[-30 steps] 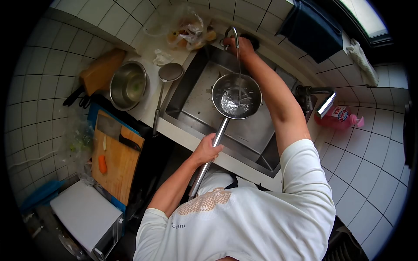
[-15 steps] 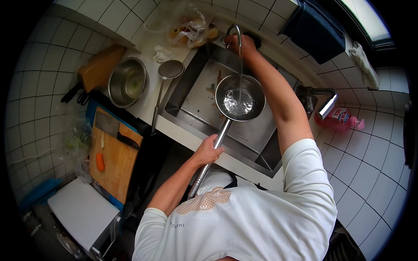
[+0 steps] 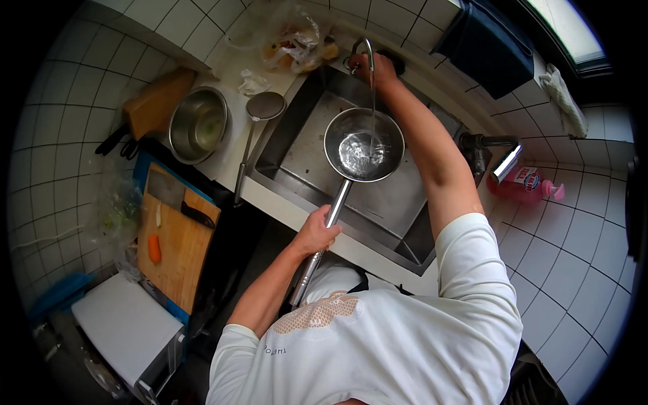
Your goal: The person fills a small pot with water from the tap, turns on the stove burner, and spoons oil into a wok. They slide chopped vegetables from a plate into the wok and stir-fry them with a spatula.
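My left hand (image 3: 316, 233) is wrapped round the long metal handle of a large ladle (image 3: 347, 125). The ladle's bowl is over the sink (image 3: 307, 152), with clear, rippling water in it. A thin stream runs into it from the curved faucet (image 3: 368, 47). My right hand (image 3: 379, 71) is behind the spout, its fingers closed at the faucet's handle and partly hidden by the spout.
Left of the sink are a strainer (image 3: 266, 106), a metal pot (image 3: 198, 125) and a plastic bag (image 3: 297, 44). Further left, a cutting board (image 3: 177, 253) bears a cleaver (image 3: 165, 190) and a carrot (image 3: 154, 248). A pink soap bottle (image 3: 530, 183) stands at the right.
The ladle's bowl has shifted left and slightly away from me under the stream, and my left hand has moved with it. My right hand stays at the faucet.
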{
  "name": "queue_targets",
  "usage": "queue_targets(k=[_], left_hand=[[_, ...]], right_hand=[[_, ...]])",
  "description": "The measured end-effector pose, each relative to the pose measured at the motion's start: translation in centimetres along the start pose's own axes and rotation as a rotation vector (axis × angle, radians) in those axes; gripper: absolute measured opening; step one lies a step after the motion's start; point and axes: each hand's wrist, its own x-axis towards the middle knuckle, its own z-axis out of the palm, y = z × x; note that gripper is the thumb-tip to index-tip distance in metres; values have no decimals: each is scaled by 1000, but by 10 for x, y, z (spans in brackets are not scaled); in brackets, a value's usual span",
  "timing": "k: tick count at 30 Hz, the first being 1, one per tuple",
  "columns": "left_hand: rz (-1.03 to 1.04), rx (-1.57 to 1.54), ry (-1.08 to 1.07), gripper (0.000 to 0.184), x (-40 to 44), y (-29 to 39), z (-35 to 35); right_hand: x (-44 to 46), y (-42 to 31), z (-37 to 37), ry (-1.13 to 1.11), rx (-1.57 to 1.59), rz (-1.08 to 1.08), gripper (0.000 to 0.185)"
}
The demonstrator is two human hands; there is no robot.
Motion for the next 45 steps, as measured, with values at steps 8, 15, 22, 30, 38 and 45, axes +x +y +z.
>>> queue_targets(k=[8,15,22,30,38,45], left_hand=[[-16,-46,-25,17,1,0,7],[-10,-77,-16,16,-1,-4,13],[-30,-16,0,17,-22,4,12],[11,90,-49,27,-57,2,-8],[39,194,-223,19,-109,5,-24],[-7,257,-354,16,-162,-13,-10]], right_hand=[[0,1,4,24,65,61,20],[0,2,9,31,424,313,26],[-30,2,-14,201,386,356,40],[-232,-59,-71,665,844,493,21],[-445,-179,-48,524,961,861,18],[-543,-279,-32,630,1041,1025,16]])
